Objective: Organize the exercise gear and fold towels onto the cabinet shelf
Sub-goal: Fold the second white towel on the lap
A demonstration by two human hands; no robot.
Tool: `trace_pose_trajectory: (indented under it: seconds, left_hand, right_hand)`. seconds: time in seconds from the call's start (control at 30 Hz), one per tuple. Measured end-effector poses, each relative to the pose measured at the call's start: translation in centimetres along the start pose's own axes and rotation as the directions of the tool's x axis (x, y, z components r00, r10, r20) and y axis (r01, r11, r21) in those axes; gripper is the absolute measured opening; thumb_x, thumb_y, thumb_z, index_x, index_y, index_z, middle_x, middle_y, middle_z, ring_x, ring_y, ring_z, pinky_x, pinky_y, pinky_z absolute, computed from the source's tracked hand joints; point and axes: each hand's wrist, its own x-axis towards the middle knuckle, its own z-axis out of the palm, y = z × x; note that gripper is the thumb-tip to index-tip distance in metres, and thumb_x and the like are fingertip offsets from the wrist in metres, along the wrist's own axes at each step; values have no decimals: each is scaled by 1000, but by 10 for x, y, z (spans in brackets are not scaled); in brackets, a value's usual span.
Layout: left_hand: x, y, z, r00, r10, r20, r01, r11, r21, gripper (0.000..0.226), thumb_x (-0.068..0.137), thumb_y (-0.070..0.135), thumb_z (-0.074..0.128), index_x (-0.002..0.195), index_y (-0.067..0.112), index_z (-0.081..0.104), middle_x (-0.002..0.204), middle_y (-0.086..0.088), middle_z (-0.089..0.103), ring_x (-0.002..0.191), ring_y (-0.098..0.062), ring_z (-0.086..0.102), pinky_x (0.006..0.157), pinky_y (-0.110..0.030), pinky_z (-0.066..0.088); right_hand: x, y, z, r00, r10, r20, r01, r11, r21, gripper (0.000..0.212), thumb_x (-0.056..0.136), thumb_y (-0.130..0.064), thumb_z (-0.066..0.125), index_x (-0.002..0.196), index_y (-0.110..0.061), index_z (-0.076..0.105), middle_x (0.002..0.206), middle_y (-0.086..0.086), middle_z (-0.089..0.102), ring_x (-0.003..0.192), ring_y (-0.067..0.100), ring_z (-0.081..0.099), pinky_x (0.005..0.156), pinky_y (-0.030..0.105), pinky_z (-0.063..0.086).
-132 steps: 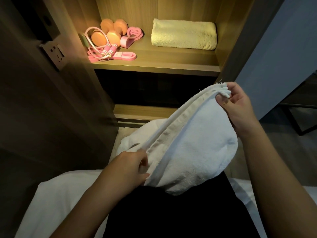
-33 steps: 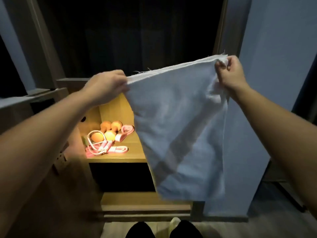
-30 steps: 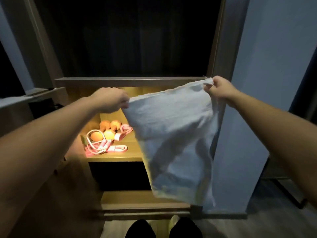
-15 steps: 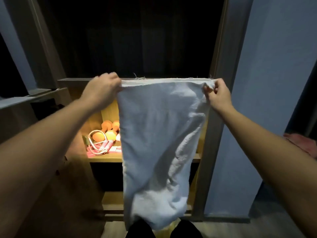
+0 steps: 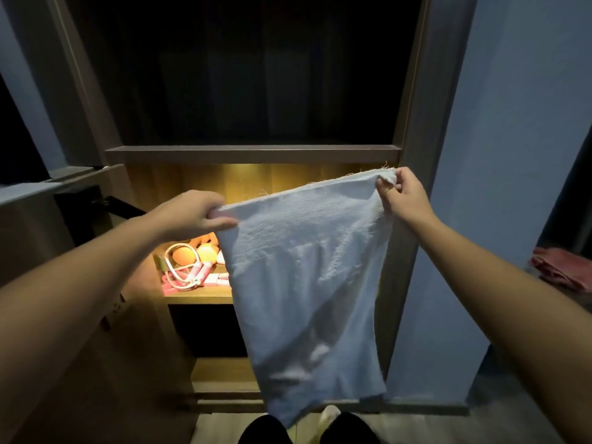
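- Dim room; lit cabinet shelf [image 5: 198, 299] sits below my left grip.
- Left hand [image 5: 192, 213] and right hand [image 5: 403, 197] each pinch a top corner of the towel [image 5: 304, 283].
- I'd level both corners before folding.

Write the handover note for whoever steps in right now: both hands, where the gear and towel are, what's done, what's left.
Left hand: pinches one top corner of the white towel.
Right hand: pinches the other top corner, held higher.
Towel: hangs unfolded between the hands, in front of the lit shelf.
Done: orange dumbbells and pink jump rope lie on that shelf.
Left: fold this towel and set it on the shelf beside the gear.
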Motion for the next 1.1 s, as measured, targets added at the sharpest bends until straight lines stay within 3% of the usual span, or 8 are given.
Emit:
trace_pose_trajectory:
  seconds: [0.17,0.27,0.33,0.47,0.53,0.67,0.8,1.1]
  left_hand:
    - [0,3,20,993,-111,-30,97,947,-307,27,78,29,79,85,18,55,86,-1,58,75,-20,60,52,-21,48]
    - [9,3,22,968,-205,142,245,889,-386,28,80,29,78,99,20,59,96,-1,58,84,-18,61,59,-21,53]
    - [13,0,23,943,-270,192,328,850,-413,21,81,32,76,85,13,67,90,-7,62,82,-21,62,60,-25,51]
    - [27,9,40,850,-526,41,294,408,-864,22,89,36,67,99,17,64,101,4,60,95,-16,57,84,-35,50]
    - [42,33,53,754,-656,-3,196,230,-953,26,97,40,55,113,20,57,105,5,60,98,-15,58,81,-32,50]
    - [65,57,53,540,-762,-358,153,507,-848,24,102,39,41,109,18,51,96,2,55,88,-14,55,70,-24,42]
    - [82,44,25,572,-600,-559,83,720,-689,24,103,37,40,101,16,50,80,8,51,75,-9,51,59,-22,38]
    - [121,22,-14,535,-472,-701,147,869,-472,41,101,48,34,102,12,53,85,-3,56,77,-23,55,60,-32,41]
  right_hand:
    - [6,-4,1,1000,-18,7,18,1000,-4,18,96,-34,59,98,-18,51,80,-8,57,70,5,51,59,19,41]
    - [8,-5,0,999,4,40,-6,999,41,14,95,-34,59,100,-23,53,92,-5,63,83,9,60,68,23,50]
    - [8,-4,-1,999,14,45,-16,999,51,11,95,-35,60,97,-27,53,92,-8,64,83,5,62,65,18,50]
    - [18,-6,0,997,62,-54,-57,994,94,16,97,-32,56,101,-17,51,92,-4,61,80,7,58,61,19,44]
    - [22,-11,13,990,56,-127,-50,998,48,16,99,-31,52,101,-15,46,89,-6,56,78,6,52,60,19,38]
    - [23,-11,28,977,10,-212,-42,988,-147,22,101,-40,41,103,-18,40,89,-5,54,75,10,51,59,29,36]
    - [40,-6,13,970,5,-244,-56,978,-203,27,101,-43,39,107,-17,41,99,1,55,84,21,52,68,35,37]
    - [93,-34,19,963,-81,-258,62,995,-82,22,101,-38,44,98,-16,43,86,-10,49,72,1,45,54,18,32]
